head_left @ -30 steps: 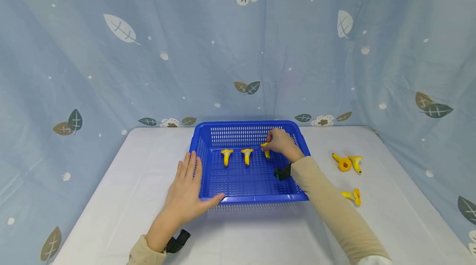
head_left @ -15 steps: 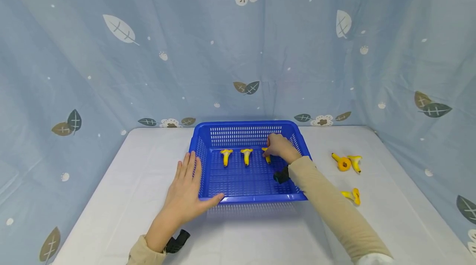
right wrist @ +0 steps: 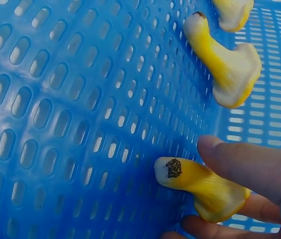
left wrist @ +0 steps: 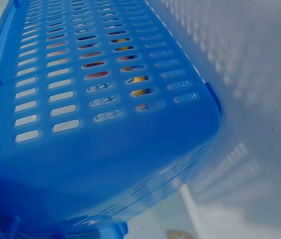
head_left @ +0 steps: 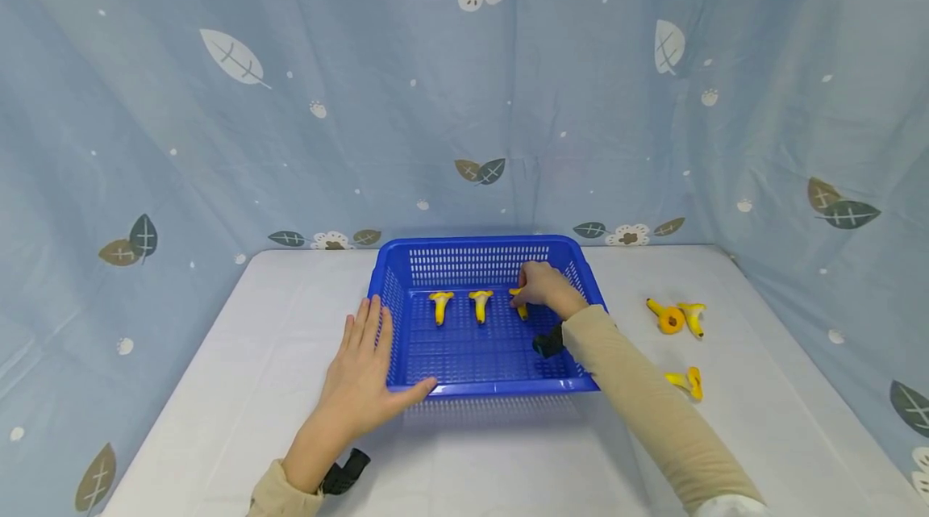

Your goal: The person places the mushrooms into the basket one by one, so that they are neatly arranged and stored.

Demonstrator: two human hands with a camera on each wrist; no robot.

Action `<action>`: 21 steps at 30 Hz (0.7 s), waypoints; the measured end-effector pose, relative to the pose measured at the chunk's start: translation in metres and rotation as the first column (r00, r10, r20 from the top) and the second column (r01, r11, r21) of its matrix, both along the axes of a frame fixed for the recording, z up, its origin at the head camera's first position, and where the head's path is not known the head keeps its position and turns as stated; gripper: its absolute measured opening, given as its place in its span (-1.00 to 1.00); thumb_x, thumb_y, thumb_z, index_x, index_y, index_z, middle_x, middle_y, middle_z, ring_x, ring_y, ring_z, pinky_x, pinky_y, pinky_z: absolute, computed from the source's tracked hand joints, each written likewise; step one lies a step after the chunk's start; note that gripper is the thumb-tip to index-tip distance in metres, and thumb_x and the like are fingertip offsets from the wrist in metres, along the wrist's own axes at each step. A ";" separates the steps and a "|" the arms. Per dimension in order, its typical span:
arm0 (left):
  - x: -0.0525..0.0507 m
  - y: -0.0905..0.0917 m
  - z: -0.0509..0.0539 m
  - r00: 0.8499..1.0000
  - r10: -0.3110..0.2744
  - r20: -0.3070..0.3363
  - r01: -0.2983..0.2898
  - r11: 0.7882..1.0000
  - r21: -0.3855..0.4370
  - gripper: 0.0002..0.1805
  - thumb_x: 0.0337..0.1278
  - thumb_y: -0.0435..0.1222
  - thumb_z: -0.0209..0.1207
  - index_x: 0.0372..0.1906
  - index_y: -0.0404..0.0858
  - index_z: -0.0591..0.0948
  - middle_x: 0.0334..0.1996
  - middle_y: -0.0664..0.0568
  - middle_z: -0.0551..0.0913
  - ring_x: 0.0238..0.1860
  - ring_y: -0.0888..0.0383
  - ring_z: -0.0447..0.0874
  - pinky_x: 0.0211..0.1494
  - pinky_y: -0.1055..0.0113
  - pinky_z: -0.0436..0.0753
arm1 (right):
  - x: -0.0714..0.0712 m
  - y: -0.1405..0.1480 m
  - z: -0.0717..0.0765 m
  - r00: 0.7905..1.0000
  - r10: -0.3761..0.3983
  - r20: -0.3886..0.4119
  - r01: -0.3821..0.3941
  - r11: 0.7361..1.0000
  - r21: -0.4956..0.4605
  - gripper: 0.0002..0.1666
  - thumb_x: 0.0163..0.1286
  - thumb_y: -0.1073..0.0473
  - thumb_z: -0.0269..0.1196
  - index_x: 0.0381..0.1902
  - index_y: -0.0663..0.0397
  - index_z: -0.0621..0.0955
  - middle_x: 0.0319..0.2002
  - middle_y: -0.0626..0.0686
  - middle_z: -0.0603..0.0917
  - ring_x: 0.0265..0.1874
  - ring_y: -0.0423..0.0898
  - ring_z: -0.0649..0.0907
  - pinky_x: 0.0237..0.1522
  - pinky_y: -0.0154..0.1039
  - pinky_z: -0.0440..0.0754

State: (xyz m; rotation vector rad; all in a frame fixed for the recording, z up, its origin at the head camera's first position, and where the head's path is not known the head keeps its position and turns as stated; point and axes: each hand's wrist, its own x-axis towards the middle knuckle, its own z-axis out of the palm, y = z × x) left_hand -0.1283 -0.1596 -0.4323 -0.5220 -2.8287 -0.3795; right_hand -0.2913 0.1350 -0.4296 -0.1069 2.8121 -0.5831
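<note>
A blue plastic basket [head_left: 493, 389] with slotted walls stands on the table. My left hand [head_left: 359, 392] rests on its front-left corner, fingers straight along the left rim and thumb on the front rim. Inside the basket, my right hand [head_left: 549, 289] holds a yellow mushroom [right wrist: 220, 194] between thumb and fingers; its stem points toward the front and seems to lie at the basket floor. Left of it lie two more mushrooms, one in the middle [head_left: 481, 306] and one farther left [head_left: 439, 308], caps toward the back wall. The right hand partly hides the held mushroom's cap.
Right of the basket, on the white tablecloth [head_left: 755, 420], lie two mushrooms close together, one [head_left: 670, 320] cap-up beside another [head_left: 693, 319]. A third mushroom [head_left: 685, 382] lies nearer, beside the right sleeve [head_left: 653, 404]. A blue patterned curtain [head_left: 551, 97] hangs behind the table.
Over the last second my right hand has moved down and slightly toward the front with the mushroom, then almost stopped. My left hand has stayed on the basket's corner.
</note>
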 end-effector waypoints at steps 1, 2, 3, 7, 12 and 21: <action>0.000 0.000 0.000 1.000 -0.001 -0.005 0.001 1.000 0.002 0.32 -0.05 0.45 0.13 0.47 -0.57 0.11 0.52 -0.43 -0.09 0.56 -0.22 -0.29 0.54 -0.12 -0.10 | 0.000 0.000 0.000 1.000 -0.002 0.004 0.002 1.000 -0.001 -0.56 0.10 0.06 0.54 -0.25 0.14 0.56 -0.33 0.07 0.61 -0.35 0.00 0.58 -0.25 -0.09 0.58; 0.000 0.000 -0.001 1.000 -0.001 -0.010 0.001 1.000 0.005 0.32 -0.05 0.45 0.14 0.46 -0.58 0.12 0.52 -0.43 -0.09 0.56 -0.23 -0.28 0.54 -0.13 -0.09 | 0.000 0.000 0.000 1.000 -0.003 0.008 0.003 1.000 -0.001 -0.55 0.09 0.05 0.54 -0.23 0.15 0.56 -0.33 0.07 0.61 -0.34 0.00 0.58 -0.24 -0.09 0.58; 0.000 0.000 -0.001 1.000 -0.002 -0.018 0.003 1.000 0.009 0.32 -0.05 0.45 0.14 0.46 -0.58 0.12 0.52 -0.43 -0.08 0.56 -0.23 -0.27 0.54 -0.13 -0.09 | -0.001 0.000 0.000 1.000 -0.004 0.011 0.004 1.000 0.001 -0.54 0.09 0.04 0.54 -0.22 0.15 0.56 -0.32 0.08 0.61 -0.34 0.00 0.59 -0.23 -0.09 0.59; 0.000 0.000 -0.002 1.000 -0.006 -0.031 0.006 1.000 0.016 0.31 -0.05 0.44 0.14 0.46 -0.58 0.13 0.52 -0.43 -0.07 0.56 -0.23 -0.26 0.54 -0.12 -0.08 | -0.001 0.001 0.000 1.000 0.001 0.007 -0.001 1.000 0.000 -0.50 0.08 0.01 0.55 -0.18 0.18 0.59 -0.28 0.09 0.62 -0.30 0.02 0.59 -0.19 -0.06 0.60; 0.000 0.000 -0.002 1.000 -0.003 -0.018 0.003 1.000 0.012 0.32 -0.05 0.45 0.13 0.46 -0.57 0.13 0.52 -0.43 -0.08 0.56 -0.22 -0.29 0.54 -0.12 -0.10 | -0.001 0.003 0.004 1.000 0.005 -0.010 -0.005 0.999 -0.033 -0.47 0.06 -0.03 0.55 -0.17 0.19 0.60 -0.24 0.11 0.63 -0.28 0.03 0.58 -0.19 -0.06 0.59; 0.000 -0.001 -0.003 1.000 -0.005 -0.016 0.006 1.000 0.015 0.33 -0.06 0.45 0.14 0.46 -0.58 0.12 0.52 -0.43 -0.08 0.56 -0.22 -0.29 0.55 -0.12 -0.12 | -0.001 0.008 0.010 0.998 -0.010 -0.060 0.003 0.994 -0.105 -0.44 0.08 -0.06 0.54 -0.14 0.19 0.60 -0.17 0.12 0.61 -0.25 0.03 0.57 -0.20 -0.07 0.58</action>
